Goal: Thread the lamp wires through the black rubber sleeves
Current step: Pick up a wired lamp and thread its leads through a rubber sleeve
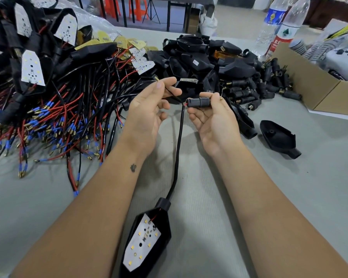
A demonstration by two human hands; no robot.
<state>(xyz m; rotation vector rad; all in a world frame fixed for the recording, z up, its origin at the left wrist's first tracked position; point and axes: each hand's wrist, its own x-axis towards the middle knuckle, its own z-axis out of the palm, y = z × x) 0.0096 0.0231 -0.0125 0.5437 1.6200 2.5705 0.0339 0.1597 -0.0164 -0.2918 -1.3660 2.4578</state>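
Above table centre, black rubber sleeve [199, 101] pinched in right hand [211, 119]; wire end [170, 91] pinched in left hand [149, 109]. Lamp [147, 237] laid near. Threading judged under way; next, wire tips to be aligned with sleeve bore.

Grey table [219, 197] — wired lamps [48, 109], black housings [209, 63], cardboard box [317, 87].

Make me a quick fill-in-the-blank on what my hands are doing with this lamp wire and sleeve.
1. The right hand pinches the black rubber ____.
2. The left hand pinches a thin wire tipped with a ____-coloured terminal.
3. The black cable runs down to a lamp housing lying on the ____.

Missing words: sleeve; brass; table.
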